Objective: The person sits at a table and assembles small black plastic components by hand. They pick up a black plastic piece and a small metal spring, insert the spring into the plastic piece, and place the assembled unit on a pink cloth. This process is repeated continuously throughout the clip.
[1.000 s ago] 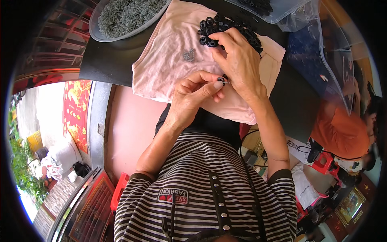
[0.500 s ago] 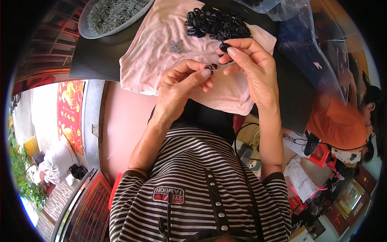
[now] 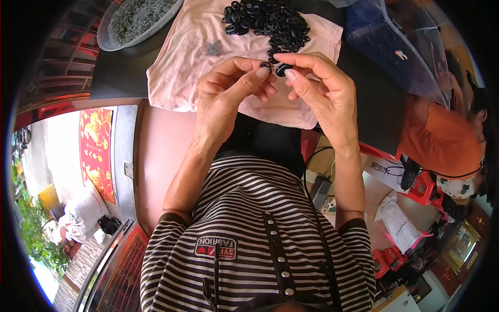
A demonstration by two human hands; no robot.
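Both hands meet above a pink cloth point(image 3: 179, 67). Between the thumb and fingers of my left hand point(image 3: 228, 86) is a small black plastic cord lock part point(image 3: 265, 66), with a thin metal spring point(image 3: 273, 68) sticking out toward the right. My right hand point(image 3: 327, 86) pinches another black plastic cord lock part point(image 3: 283, 69), held right at the spring's free end. Whether the spring has entered it I cannot tell. Beyond the hands lies a heap of black cord lock parts point(image 3: 270, 23). Left of the heap is a little pile of loose metal springs point(image 3: 212, 48).
A clear plastic bowl point(image 3: 105, 39) full of grey springs stands at the far left of the black table point(image 3: 117, 73). On the right are a clear plastic bag point(image 3: 410, 47) and a person in an orange top point(image 3: 447, 135). Red stools point(image 3: 423, 190) stand behind on the floor.
My right hand has come left and slightly down, my left hand up, so the two black parts now nearly touch, with the spring between them. The view has shifted slightly.
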